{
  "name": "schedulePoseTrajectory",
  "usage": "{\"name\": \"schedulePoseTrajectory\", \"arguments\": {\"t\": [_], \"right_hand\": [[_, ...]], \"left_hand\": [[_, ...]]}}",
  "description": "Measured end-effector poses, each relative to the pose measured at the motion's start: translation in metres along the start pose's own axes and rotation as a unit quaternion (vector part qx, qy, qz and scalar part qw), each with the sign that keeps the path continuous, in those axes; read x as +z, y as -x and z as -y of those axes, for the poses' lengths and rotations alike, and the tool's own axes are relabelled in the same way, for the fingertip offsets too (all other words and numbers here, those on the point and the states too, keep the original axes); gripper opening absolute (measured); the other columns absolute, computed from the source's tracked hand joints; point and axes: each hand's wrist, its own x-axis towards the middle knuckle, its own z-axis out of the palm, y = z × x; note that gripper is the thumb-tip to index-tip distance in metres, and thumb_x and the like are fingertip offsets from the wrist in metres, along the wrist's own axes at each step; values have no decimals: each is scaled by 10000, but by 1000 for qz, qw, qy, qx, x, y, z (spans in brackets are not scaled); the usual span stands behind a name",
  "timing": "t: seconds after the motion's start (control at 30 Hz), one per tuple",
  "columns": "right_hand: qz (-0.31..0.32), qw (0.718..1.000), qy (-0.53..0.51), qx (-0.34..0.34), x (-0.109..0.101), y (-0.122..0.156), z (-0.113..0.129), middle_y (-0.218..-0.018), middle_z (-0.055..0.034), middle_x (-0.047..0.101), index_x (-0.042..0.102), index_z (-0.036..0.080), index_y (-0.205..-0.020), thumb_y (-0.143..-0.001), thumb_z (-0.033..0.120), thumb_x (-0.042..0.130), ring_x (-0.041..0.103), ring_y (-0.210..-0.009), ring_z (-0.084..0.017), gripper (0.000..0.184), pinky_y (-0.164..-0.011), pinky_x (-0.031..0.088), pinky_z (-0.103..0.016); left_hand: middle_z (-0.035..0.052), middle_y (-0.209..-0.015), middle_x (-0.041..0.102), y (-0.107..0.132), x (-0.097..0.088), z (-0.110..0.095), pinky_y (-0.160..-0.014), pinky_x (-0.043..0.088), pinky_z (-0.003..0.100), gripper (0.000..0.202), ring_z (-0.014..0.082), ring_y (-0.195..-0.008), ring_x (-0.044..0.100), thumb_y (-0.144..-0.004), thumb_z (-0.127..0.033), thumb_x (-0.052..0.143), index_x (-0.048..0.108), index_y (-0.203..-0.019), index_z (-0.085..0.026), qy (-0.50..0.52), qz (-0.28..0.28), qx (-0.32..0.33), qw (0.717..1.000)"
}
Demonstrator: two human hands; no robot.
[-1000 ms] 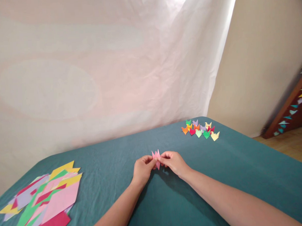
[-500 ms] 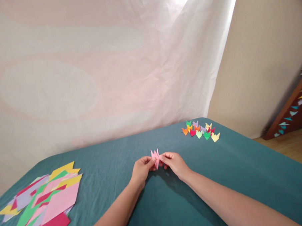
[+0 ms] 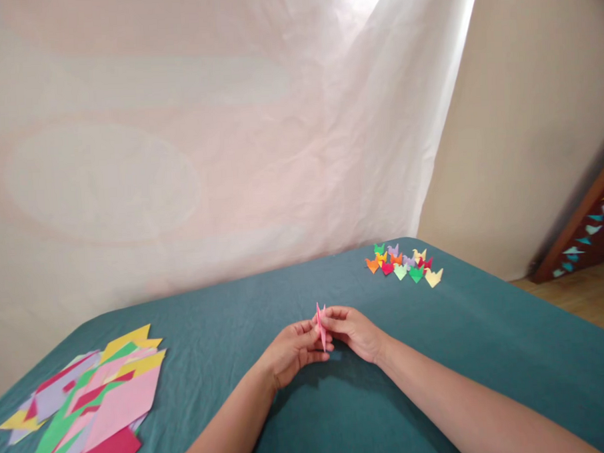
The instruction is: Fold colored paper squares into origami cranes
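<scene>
A small pink origami crane (image 3: 322,329), seen nearly edge-on with its points upward, is held over the middle of the table. My left hand (image 3: 295,350) pinches it from the left between thumb and fingers, the lower fingers reaching behind and below it. From the right, my right hand (image 3: 355,331) grips its other side between thumb and forefinger. The fingers partly cover the paper, so its exact folds are hard to make out.
The table has a dark green cloth (image 3: 212,364). Several coloured paper sheets (image 3: 124,401) lie overlapping at the left. Finished-looking paper cranes (image 3: 401,271) sit in rows at the far right. A pale curtain (image 3: 229,156) hangs behind, and more paper birds (image 3: 593,229) hang at a brown panel.
The pink paper has turned from facing me to nearly edge-on. Both hands have shifted slightly right, and the left hand's fingers have opened out more beneath the paper.
</scene>
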Motion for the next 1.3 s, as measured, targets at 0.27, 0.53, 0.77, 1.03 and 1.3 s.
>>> {"name": "schedulePoseTrajectory", "arguments": {"t": [0.27,0.53,0.77,1.03,1.3], "right_hand": [[-94,990,97,-35,-5,-7,-10,-656,8,612,643,151,-742,-718,462,686,465,-544,-98,315,-532,360,-220],[-100,981,164,-30,-3,-5,-9,-640,-1,629,650,156,-721,-716,490,667,485,-522,-111,335,-515,362,-225],[-120,972,201,-29,-5,-8,-12,-579,3,609,624,169,-648,-726,481,652,496,-506,-121,323,-508,376,-231],[-122,976,173,-45,-2,-7,-15,-615,22,584,555,184,-705,-724,434,655,495,-510,-113,271,-512,403,-228],[-111,980,146,-77,0,-5,-9,-699,11,617,616,187,-749,-738,317,621,548,-630,-134,131,-600,429,-238]], "left_hand": [[105,-821,706,-7,-9,-5,-634,495,262,342,183,-717,636,-720,-437,683,694,-846,-119,-222,-152,99,958],[41,-611,677,-9,-3,-2,-544,422,214,222,132,-533,562,-662,-357,713,691,-663,-137,-285,-227,151,919],[40,-612,675,-12,-4,2,-544,438,220,227,130,-529,570,-668,-365,705,682,-674,-140,-260,-228,160,925],[37,-661,663,-14,-7,8,-585,475,228,267,129,-583,599,-658,-366,727,617,-710,-129,-185,-218,157,945],[-55,-605,569,-15,-3,9,-562,482,210,255,91,-546,568,-597,-224,758,533,-703,-172,-75,-203,176,960]]}}
